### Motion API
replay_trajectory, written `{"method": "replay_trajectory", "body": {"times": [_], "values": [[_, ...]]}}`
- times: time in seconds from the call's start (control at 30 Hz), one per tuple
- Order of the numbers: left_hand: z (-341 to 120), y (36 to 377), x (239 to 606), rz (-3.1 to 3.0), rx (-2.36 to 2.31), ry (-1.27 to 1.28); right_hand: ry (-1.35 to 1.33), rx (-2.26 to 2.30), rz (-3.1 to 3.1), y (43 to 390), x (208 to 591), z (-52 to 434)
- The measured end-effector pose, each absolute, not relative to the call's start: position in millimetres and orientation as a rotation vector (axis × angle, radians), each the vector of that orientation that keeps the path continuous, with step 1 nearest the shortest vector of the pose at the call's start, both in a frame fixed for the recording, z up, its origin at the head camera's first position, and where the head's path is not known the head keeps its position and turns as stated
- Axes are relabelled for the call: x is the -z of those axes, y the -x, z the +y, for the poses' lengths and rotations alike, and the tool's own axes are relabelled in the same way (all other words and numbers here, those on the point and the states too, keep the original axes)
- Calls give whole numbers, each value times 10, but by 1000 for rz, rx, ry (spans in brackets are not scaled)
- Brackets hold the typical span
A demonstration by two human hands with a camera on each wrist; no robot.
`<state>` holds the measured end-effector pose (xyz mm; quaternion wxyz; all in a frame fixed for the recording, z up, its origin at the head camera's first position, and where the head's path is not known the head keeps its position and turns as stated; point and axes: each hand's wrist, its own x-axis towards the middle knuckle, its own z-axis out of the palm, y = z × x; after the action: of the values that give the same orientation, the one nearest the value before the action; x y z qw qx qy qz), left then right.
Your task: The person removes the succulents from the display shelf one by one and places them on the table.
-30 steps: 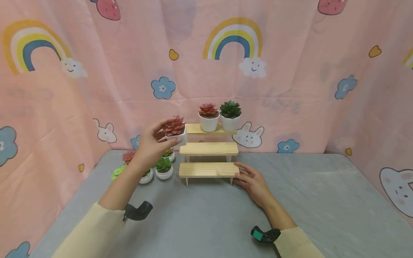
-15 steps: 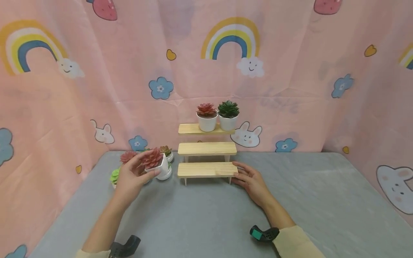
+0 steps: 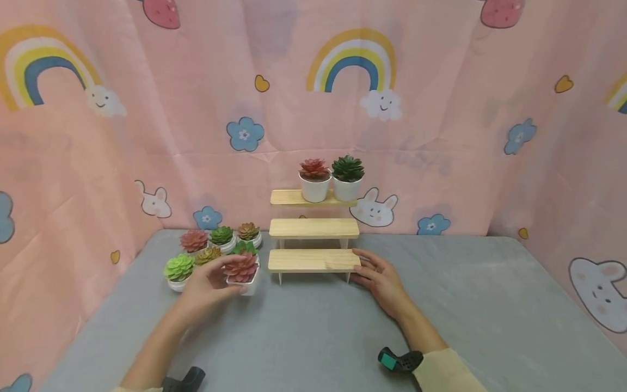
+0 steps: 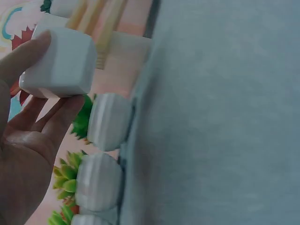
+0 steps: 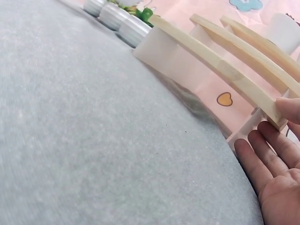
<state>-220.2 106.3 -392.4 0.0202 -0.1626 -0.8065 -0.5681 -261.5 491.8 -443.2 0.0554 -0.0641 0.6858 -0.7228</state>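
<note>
My left hand [image 3: 200, 294] grips a red succulent in a square white pot [image 4: 63, 63], just in front of the group of small pots, left of a three-tier wooden plant stand [image 3: 308, 261]. Thumb and fingers press on opposite sides of this pot, and its base faces the left wrist camera. At the right end of the stand's lowest board rests my right hand [image 3: 384, 286]. In the right wrist view its thumb touches the board [image 5: 253, 93], with the fingers below, by the white leg. A red succulent [image 3: 314, 179] and a dark green succulent [image 3: 348, 177] stand on the top board.
Several small succulents in round ribbed white pots cluster at the table's left, among them a bright green one [image 3: 179, 268], a pink one [image 3: 194, 240] and a brownish one [image 3: 249, 231]. Behind the grey table [image 3: 313, 337] hangs a pink patterned cloth [image 3: 441, 109].
My left hand has carried the square-potted red succulent from beside the top board down and leftward, to the front of the small pots. My right hand has stayed at the stand.
</note>
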Motion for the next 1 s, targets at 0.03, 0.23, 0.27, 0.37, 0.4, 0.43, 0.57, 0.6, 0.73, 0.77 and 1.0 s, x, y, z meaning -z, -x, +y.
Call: {"method": "replay_trajectory", "body": {"times": [0.03,0.23,0.27,0.37,0.4,0.43,0.57,0.6,0.73,0.77,1.0], "values": [[1064,2209,3955,-2512,1773,485,195,2200,2078,2611,4436,4921],[1063,2255,4133,-2515,1829,461,194,2212,2068,2600,4436,4920],[1061,2263,4162,-2506,1833,481,191,2212,2068,2600,4436,4917],[1059,2275,4243,-2504,1794,510,188,2213,2067,2600,4434,4913],[1058,2277,4267,-2506,1771,514,189,2215,2065,2599,4433,4912],[1057,2280,4291,-2499,1753,526,190,2217,2065,2598,4433,4913],[1050,2279,4350,-2471,1710,518,191,2219,2066,2598,4432,4914],[1045,2278,4357,-2465,1700,516,191,2218,2068,2598,4430,4915],[1031,2277,4370,-2476,1671,483,185,2210,2074,2598,4425,4913],[1029,2276,4371,-2489,1656,472,184,2208,2075,2598,4424,4912],[1038,2259,4365,-2558,1559,413,163,2194,2096,2591,4422,4901]]}}
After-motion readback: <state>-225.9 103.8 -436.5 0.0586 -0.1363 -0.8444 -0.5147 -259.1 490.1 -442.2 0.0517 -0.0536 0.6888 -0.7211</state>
